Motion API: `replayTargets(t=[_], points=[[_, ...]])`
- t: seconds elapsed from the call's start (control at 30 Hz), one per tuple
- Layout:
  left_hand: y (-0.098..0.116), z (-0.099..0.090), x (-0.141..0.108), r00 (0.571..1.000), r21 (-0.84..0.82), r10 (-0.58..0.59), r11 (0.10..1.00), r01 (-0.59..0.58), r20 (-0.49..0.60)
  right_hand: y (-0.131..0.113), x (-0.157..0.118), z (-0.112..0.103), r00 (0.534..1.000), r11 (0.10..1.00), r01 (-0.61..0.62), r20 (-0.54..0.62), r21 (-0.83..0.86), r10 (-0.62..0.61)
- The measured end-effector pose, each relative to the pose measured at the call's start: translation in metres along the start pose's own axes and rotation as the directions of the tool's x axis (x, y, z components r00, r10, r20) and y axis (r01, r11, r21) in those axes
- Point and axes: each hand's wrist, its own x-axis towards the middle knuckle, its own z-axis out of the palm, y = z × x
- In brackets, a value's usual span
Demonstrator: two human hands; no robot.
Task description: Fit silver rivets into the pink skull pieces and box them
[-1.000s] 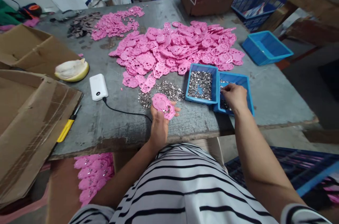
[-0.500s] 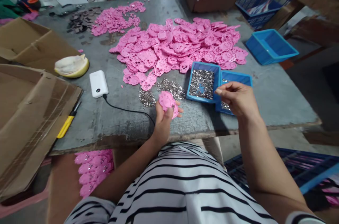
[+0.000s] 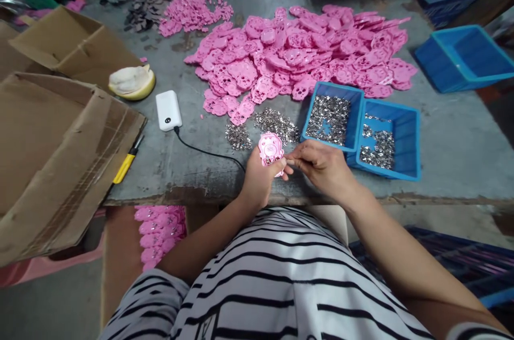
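My left hand (image 3: 259, 176) grips a pink plastic piece (image 3: 270, 148) near the table's front edge, thumb on its face. Close to the piece's right side is my right hand (image 3: 321, 166), its thumb and forefinger pinched together; what they hold is too small to make out. Behind my right hand stand two blue trays of small metal parts, the left one (image 3: 354, 142) overlapping the right one (image 3: 417, 139). Small piles of metal parts (image 3: 277, 125) lie beyond the held piece. Farther back spreads a large heap of pink pieces (image 3: 305, 53).
At the left are open cardboard boxes (image 3: 48, 158), a yellow cutter (image 3: 123, 168), a fruit rind (image 3: 132, 85) and a white power bank (image 3: 168, 110) with a black cable. Another blue tray (image 3: 461, 69) stands at the right. Pink pieces (image 3: 160, 233) fill a box below the table edge.
My right hand has moved left from the blue trays to the pink piece. My left hand still holds that piece, now turned to show another side. The camera view has shifted.
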Motion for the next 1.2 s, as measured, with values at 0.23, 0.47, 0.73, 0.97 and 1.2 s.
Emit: replayTargets(t=[0.23,0.47,0.73,0.97,1.2], points=[[0.006,-0.003,-0.002,0.994,-0.124,-0.050,0.990,0.062,0.102,-0.001,0.003,0.002,0.998,0.996,0.033,-0.047,0.081,-0.029],[0.010,-0.003,-0.004,0.993,-0.194,-0.077,0.976,0.094,0.093,-0.005,-0.004,0.013,0.985,0.941,-0.127,-0.071,0.313,0.156],[0.009,0.001,-0.006,0.992,-0.010,0.108,0.994,-0.109,-0.065,-0.018,-0.005,0.017,0.925,0.798,-0.303,-0.039,0.520,0.377],[0.009,0.000,-0.008,0.963,0.197,0.258,0.951,-0.239,-0.078,-0.018,0.000,0.016,0.863,0.726,-0.416,-0.013,0.547,0.504],[0.006,-0.002,-0.007,0.968,0.253,0.229,0.947,-0.196,-0.106,-0.020,0.003,0.014,0.962,0.955,-0.227,-0.107,0.191,0.250]])
